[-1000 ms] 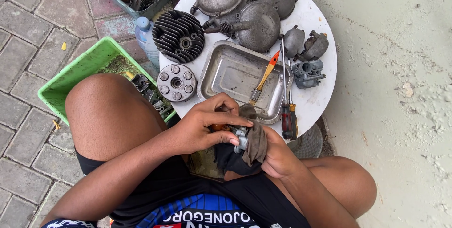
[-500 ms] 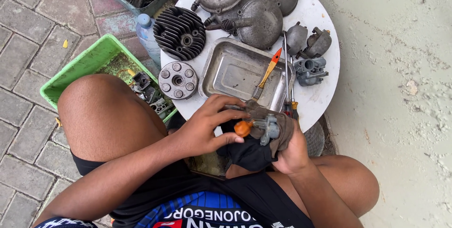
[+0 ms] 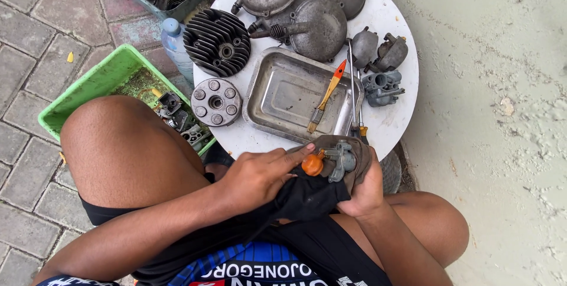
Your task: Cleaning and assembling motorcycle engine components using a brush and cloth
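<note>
A round white table (image 3: 390,123) fills the upper middle, bearing a metal tray (image 3: 283,94) with an orange-handled brush (image 3: 326,94), a black finned cylinder head (image 3: 217,42) and grey engine covers (image 3: 295,8). A green crate (image 3: 88,88) sits at left.

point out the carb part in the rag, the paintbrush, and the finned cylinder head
carburetor part (image 3: 341,159), head view, on its grey metal body above the rag.
paintbrush (image 3: 326,94), head view, on the handle, in the metal tray.
finned cylinder head (image 3: 217,42), head view, on the black fins.
</note>
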